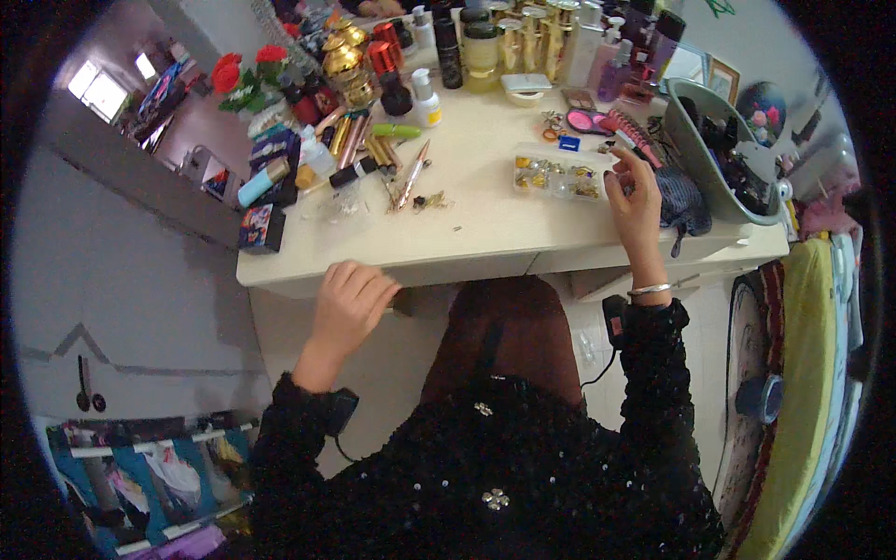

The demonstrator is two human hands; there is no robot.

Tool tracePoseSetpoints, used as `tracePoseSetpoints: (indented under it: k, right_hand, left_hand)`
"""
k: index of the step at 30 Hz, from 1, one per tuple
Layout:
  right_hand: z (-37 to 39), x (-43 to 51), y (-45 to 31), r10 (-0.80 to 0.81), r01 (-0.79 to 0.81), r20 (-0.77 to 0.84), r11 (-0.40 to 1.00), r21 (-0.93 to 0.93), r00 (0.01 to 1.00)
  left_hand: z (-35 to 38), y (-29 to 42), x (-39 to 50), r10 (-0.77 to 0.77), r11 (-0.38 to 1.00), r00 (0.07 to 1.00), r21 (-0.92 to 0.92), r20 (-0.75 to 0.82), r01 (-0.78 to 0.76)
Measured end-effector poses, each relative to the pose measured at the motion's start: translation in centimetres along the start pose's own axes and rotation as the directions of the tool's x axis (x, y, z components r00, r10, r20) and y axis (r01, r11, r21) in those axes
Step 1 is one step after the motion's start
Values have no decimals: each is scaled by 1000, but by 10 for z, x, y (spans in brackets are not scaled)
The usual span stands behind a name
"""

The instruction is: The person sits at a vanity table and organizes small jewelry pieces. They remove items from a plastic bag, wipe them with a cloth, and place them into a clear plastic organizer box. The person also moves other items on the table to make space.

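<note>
My right hand (635, 196) is over the right part of the cream dressing table (490, 234), its fingertips at the right end of a clear plastic compartment box (560, 176). The box holds small gold and silver-coloured pieces of jewellery. Whether the fingers pinch anything small cannot be told. My left hand (353, 297) is in front of the table's front edge, fingers curled, its palm side hidden. Behind the box are a small blue item (569, 143), rings (551, 133) and a pink round compact (586, 122). A pink hairbrush (633, 133) lies behind my right hand.
A grey-green basin (721, 161) of dark items stands at the right, a dark patterned cloth pouch (677, 199) beside it. Bottles and jars (483, 56) line the back. Makeup tubes (350, 140), a pointed rose-gold pen-shaped item (414, 175) and a small box (262, 228) lie left.
</note>
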State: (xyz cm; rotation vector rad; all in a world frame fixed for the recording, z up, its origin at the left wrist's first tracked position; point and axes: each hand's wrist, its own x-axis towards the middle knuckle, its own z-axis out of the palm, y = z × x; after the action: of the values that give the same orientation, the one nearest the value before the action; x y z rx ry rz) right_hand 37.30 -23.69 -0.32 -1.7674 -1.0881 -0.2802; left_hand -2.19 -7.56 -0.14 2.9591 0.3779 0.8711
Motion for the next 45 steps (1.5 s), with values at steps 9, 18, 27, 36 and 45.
tracePoseSetpoints:
  k: [9, 18, 27, 36, 45]
  right_hand:
    - [11, 21, 11, -14, 13, 133, 1000, 3, 991]
    - [2, 28, 21, 19, -34, 226, 997, 66, 974]
    - [4, 32, 24, 149, -139, 306, 989, -52, 940]
    - [-20, 15, 2, -82, 56, 408, 996, 75, 909]
    - [-20, 10, 3, 43, -115, 403, 981, 155, 914]
  left_hand:
    - [53, 21, 81, 219, 970, 975, -96, -31, -221]
    - [-19, -20, -11, 150, 980, 982, 149, -117, -132]
    - [10, 30, 60, -297, 731, 951, -621, 81, 281]
    - [75, 35, 170, -171, 772, 974, -594, 151, 228]
    - [74, 41, 154, -113, 882, 980, -438, 162, 174]
